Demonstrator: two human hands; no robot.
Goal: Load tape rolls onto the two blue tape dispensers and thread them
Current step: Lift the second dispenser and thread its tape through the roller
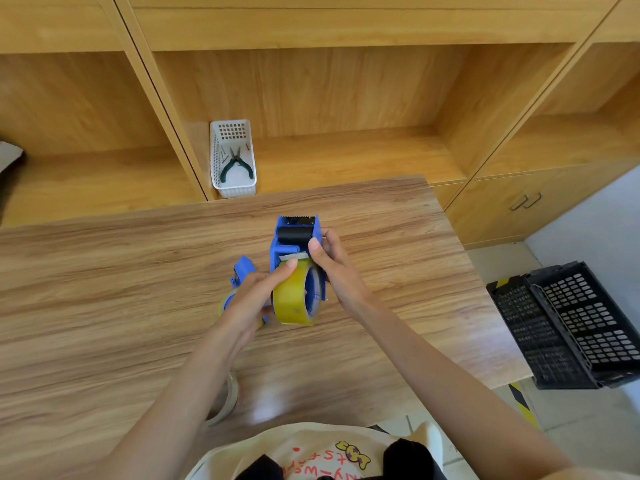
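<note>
Closest to you, near the worktop's near edge and half hidden under your left forearm, lies a spare tape roll (227, 398). Out toward the middle of the worktop stands the blue tape dispenser (296, 242) you are working on, a yellow tape roll (296, 297) already seated on its hub. Your right hand (332, 268) is clamped round the dispenser's right side, thumb pressed by the black roller (294, 234). Your left hand (252, 299) has its fingers drawn together, fingertip on the top of the roll where the loose tape end seems to lie.

To do this well, keep the frame steady with the right hand, lift the tape end cleanly with the left, and feed it sticky side down under the roller toward the serrated blade (299, 218) at the far end. Draw it straight, or it may crease and cling to itself.

Just behind your left hand sits the second dispenser (242, 270), apparently loaded too. Beyond the worktop's far edge, a white basket (221, 157) holds pliers (236, 164).
</note>
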